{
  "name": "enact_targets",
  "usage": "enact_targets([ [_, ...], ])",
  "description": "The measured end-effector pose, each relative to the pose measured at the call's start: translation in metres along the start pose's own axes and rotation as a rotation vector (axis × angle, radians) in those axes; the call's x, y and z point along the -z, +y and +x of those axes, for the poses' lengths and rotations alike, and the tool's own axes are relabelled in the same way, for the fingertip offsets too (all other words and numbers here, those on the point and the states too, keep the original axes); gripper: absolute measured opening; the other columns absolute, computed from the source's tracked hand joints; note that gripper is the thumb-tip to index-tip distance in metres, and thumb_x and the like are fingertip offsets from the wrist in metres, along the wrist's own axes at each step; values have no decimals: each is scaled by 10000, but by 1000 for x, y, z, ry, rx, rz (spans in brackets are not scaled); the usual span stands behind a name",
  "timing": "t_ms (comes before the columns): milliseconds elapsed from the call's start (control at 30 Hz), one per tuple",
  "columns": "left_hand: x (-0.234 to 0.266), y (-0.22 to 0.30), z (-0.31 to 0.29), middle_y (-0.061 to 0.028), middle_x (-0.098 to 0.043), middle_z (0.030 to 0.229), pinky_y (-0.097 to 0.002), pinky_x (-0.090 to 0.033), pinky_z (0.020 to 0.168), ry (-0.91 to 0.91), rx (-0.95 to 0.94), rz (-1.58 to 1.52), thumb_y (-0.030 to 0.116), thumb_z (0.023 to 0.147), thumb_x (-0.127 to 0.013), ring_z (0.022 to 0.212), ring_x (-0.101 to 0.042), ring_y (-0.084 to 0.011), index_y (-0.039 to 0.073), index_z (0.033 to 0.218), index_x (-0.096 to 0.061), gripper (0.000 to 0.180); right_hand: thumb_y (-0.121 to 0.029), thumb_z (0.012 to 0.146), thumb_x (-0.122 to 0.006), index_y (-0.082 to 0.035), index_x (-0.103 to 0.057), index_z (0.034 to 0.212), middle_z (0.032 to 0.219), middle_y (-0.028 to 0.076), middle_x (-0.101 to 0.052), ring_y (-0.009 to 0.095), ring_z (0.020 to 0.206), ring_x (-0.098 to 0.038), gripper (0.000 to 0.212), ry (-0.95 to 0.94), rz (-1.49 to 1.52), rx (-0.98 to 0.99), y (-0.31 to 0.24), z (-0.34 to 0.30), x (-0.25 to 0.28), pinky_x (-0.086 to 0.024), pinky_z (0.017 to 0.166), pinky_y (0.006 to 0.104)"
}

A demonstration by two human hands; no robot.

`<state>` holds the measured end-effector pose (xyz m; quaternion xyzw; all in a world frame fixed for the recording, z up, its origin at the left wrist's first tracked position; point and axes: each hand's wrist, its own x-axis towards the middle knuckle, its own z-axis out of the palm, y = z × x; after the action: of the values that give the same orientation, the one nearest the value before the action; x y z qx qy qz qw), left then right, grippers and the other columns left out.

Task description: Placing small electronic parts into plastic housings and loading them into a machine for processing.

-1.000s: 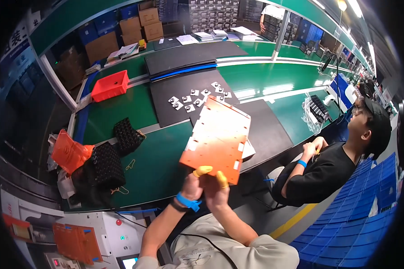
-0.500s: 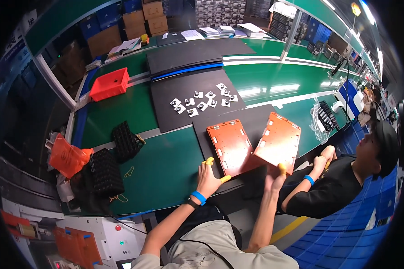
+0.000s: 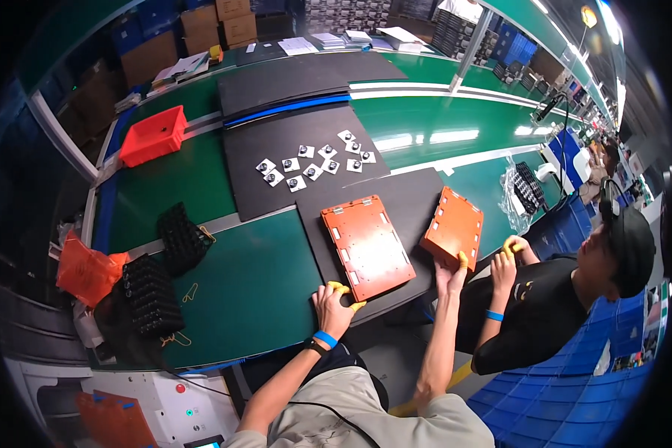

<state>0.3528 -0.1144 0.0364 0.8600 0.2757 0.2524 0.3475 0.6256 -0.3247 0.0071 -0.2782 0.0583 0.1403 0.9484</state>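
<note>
My left hand [image 3: 334,309] rests by the near-left corner of an orange flat box [image 3: 369,248], fingers apart, thumb stretched toward that corner. Yellow covers sit on some of its fingertips. The box lies on a black mat with slots along its edges. To its right, a second orange box [image 3: 456,224] is gripped at its near edge by my right hand [image 3: 451,276], with the yellow-tipped thumb on top and the other fingers partly hidden beneath. Whether this box touches the mat is unclear.
A co-worker [image 3: 552,299] sits at the right, hands raised near the second box. Several small white pieces with black parts [image 3: 313,172] lie on a black sheet ahead. At left are a red bin [image 3: 153,136], black trays [image 3: 153,297] and an orange bag [image 3: 89,269].
My right hand has turned and lowered the second box, widening the space between the boxes. The co-worker's hands have come apart and nearer. The whole view has shifted slightly.
</note>
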Motion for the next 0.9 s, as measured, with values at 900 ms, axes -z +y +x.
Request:
enact_targets([
  [900, 67, -29, 33, -51, -567, 877, -294, -434, 597, 119, -55, -495, 285, 637, -941, 741, -505, -146, -13, 885, -692, 460, -507, 973, -546, -4, -399, 1441, 1531, 174, -375, 363, 1422, -352, 702, -289, 137, -462, 113, -167, -134, -272, 1169, 596],
])
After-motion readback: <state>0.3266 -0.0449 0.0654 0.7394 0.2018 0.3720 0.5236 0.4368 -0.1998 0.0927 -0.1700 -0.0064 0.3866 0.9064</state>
